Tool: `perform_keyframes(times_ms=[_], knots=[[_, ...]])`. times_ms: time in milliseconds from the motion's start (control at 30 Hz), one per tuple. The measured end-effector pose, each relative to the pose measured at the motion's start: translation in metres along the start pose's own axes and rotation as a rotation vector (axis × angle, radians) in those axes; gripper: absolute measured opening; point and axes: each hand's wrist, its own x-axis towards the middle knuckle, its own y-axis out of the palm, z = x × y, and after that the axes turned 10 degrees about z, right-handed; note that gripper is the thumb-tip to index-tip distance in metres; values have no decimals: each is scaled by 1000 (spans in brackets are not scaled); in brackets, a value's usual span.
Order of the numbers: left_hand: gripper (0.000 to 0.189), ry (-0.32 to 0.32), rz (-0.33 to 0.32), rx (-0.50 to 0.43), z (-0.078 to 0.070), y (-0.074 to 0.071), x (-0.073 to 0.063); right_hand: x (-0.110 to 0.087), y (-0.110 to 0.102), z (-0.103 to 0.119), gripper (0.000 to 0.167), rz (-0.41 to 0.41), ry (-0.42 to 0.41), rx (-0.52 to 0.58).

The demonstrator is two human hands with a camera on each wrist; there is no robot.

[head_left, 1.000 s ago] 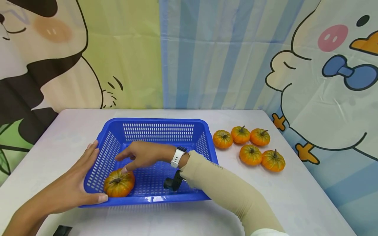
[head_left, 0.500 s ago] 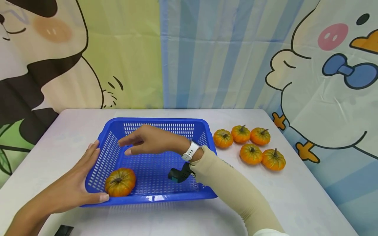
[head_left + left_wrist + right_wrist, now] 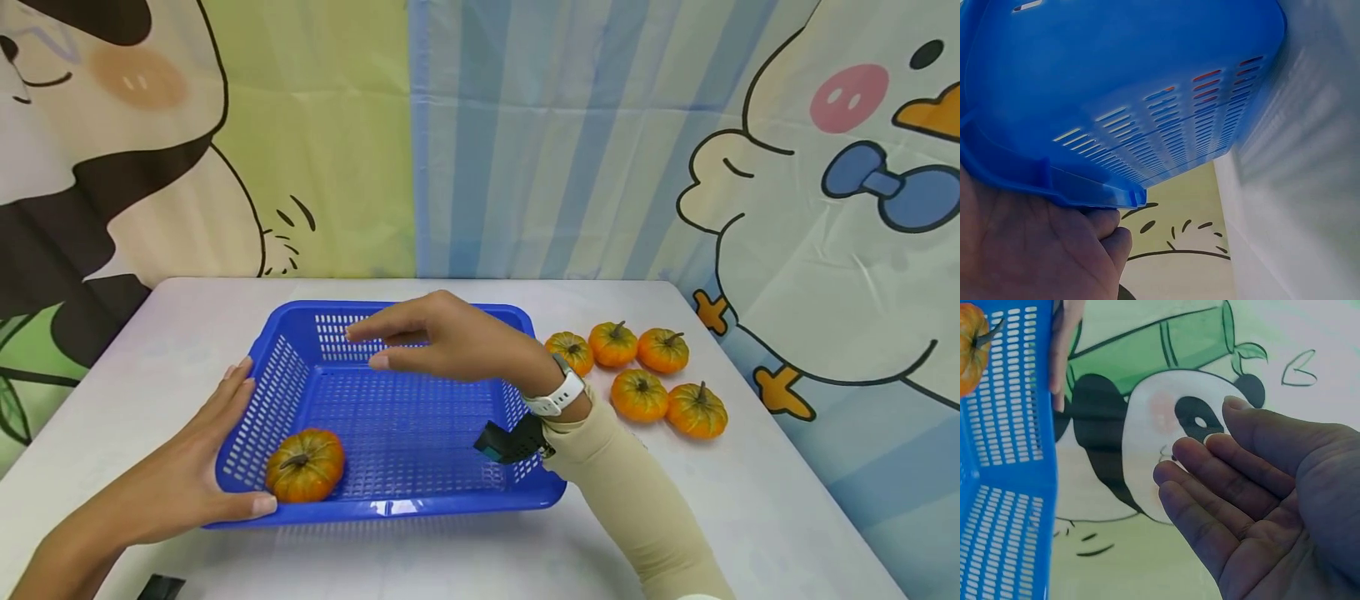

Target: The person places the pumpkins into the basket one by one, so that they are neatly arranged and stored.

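A blue plastic basket (image 3: 465, 507) with slotted walls sits on the white table. One small orange pumpkin (image 3: 306, 467) lies in its near left corner, also visible at the upper left of the right wrist view. My left hand (image 3: 180, 475) rests on the basket's near left corner, thumb along the front rim and fairly straight fingers against the left side. In the left wrist view, its palm (image 3: 1041, 250) is below the rim. Above the back of the basket, my right hand (image 3: 450, 337) hovers with relaxed fingers and nothing held, as the right wrist view also shows.
Several more small pumpkins (image 3: 639, 395) lie grouped on the table (image 3: 750, 517) to the right of the basket. A cartoon-printed curtain (image 3: 525, 167) hangs behind the table. A small black object (image 3: 161, 587) shows at the lower left edge.
My right hand has risen from the pumpkin in the basket and moved right and toward the back. That pumpkin stays in its corner. My left hand keeps its place on the rim.
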Motion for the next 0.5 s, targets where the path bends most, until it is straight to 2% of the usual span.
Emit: perform_keyframes(times_ms=[133,300,500], knots=[[127,5,-5,-11,0,-1,0,-13,-4,-6,36,-30,-14,-18],[126,24,-10,-36,-1,0,0,-31,-5,-15,35,-71,25,-75],[126,2,-6,-16,-2,-1,0,-54,-8,-26,32,-177,44,-35]])
